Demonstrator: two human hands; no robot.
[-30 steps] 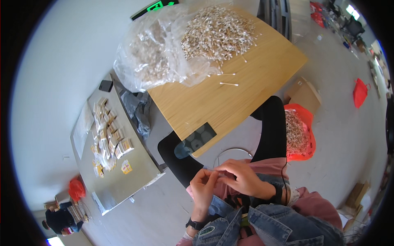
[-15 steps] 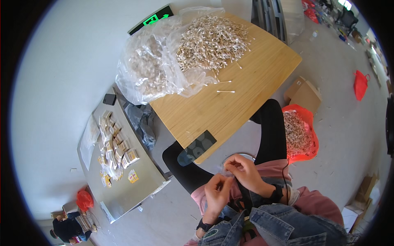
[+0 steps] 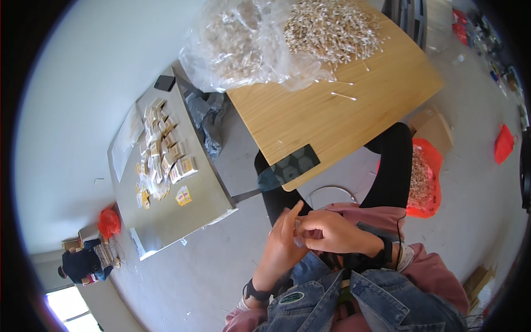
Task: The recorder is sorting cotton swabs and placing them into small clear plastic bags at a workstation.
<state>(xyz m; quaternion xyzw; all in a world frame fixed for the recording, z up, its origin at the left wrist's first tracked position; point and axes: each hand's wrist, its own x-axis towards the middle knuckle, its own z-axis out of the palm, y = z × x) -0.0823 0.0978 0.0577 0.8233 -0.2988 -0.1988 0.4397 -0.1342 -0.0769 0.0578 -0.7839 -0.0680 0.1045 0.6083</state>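
single head-worn fisheye looks steeply down, near the lap, table (image 3: pixel 354 119) ahead.

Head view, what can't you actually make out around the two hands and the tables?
- Head view: the small clear thing pinched between the left hand and right hand is too small to identify.
- The far end of the clear plastic bag on the wooden table is cut off by the top edge.
- The small packets on the grey table are too small to identify.

Wooden table (image 3: pixel 343 127), cotton swabs (image 3: pixel 332 27)
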